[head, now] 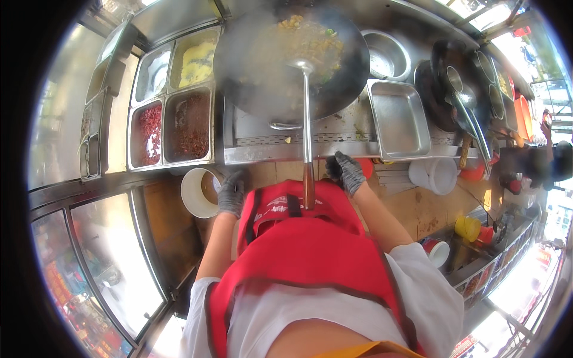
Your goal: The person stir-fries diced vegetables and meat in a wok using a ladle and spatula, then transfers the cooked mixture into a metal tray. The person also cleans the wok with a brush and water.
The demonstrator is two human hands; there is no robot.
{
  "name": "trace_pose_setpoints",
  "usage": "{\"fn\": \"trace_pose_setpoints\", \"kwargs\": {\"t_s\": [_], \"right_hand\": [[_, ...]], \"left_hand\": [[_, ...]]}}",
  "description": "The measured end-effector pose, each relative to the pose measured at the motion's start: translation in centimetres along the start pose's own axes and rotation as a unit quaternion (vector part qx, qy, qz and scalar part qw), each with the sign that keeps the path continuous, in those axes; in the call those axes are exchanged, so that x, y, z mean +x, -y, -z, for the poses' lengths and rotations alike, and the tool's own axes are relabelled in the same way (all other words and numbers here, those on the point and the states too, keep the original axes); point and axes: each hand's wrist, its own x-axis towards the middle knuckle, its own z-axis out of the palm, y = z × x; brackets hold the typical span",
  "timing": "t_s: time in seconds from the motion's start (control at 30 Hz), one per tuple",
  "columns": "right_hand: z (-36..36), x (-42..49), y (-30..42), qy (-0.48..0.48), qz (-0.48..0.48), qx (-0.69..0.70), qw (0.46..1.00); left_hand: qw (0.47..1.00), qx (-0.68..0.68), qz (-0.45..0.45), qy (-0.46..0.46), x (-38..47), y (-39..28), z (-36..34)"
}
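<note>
A large black wok (250, 67) steams in front of me, with chopped food (318, 44) in its far part. A metal ladle (307, 112) with a wooden handle rests across the wok, its handle end above my red apron (304, 250); neither hand touches it. My left hand (232, 194), in a grey glove, hangs beside a white bucket (192, 192) at the apron's left side; its fingers are partly hidden in shadow. My right hand (347, 172), gloved too, is near the counter's front edge, right of the ladle handle, fingers bent; whether it grips anything is unclear.
Metal food pans (168, 129) with red and yellow contents stand left of the wok. At its right are a round metal basin (387, 56), a rectangular metal tray (399, 121) and another wok (441, 105) with ladles. White buckets (434, 176) sit below the counter. Another person (562, 161) is at far right.
</note>
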Motion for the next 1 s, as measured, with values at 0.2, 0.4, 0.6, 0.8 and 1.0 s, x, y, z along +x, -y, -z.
{"fn": "trace_pose_setpoints", "kwargs": {"t_s": [0.2, 0.4, 0.6, 0.8, 1.0], "right_hand": [[7.9, 14.3, -10.9, -0.247, -0.022, 0.196, 0.949], [9.4, 21.6, -14.3, -0.138, 0.05, 0.466, 0.872], [9.4, 21.9, -12.3, -0.118, 0.031, 0.481, 0.868], [10.2, 20.6, -12.0, -0.114, 0.007, 0.472, 0.874], [13.5, 10.0, -11.1, -0.207, -0.118, 0.139, 0.961]], "left_hand": [[0.99, 0.058, 0.099, 0.076, -6.5, 4.4, -0.8], [0.969, 0.142, 0.123, 0.161, -10.9, 9.8, -0.8], [0.943, 0.217, 0.124, 0.221, -12.2, 8.0, 0.0], [0.847, 0.422, -0.08, 0.312, -9.3, 4.0, -2.7], [0.983, 0.014, -0.044, 0.179, -4.1, -4.3, -4.1]]}}
